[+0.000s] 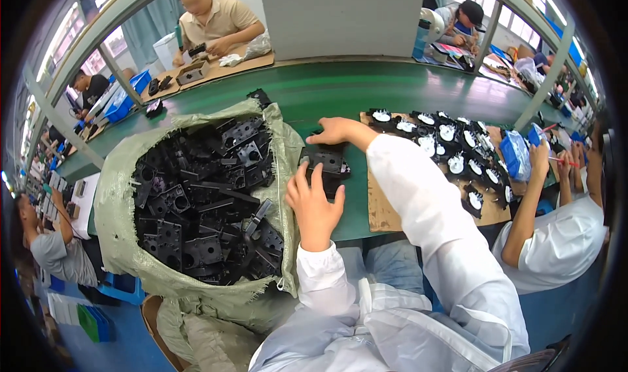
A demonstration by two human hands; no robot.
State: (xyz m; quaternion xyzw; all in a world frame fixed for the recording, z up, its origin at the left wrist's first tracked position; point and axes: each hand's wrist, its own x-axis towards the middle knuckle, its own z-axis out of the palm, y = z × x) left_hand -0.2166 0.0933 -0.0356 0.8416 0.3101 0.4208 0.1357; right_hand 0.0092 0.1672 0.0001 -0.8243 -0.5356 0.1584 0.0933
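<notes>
My left hand (315,205) has its fingers spread, with the fingertips at the near edge of a black plastic housing (328,164) on the green bench. Just beyond that housing is my right hand (335,131), reaching left with thumb and fingers apart. Whether it touches the housing I cannot tell. More dark plastic lies under and beside the housing, partly hidden by my left fingers. Close on the left, a woven pale green sack (121,208) stands with its mouth wide, filled with similar black plastic parts (203,202).
Right of my hands, a brown board (384,208) carries several black assemblies with white discs (447,132). A blue plastic bag (517,155) lies past it. Beside me on the right sits a co-worker (556,234); another (219,28) works across the green bench (379,81). Metal posts frame the bench.
</notes>
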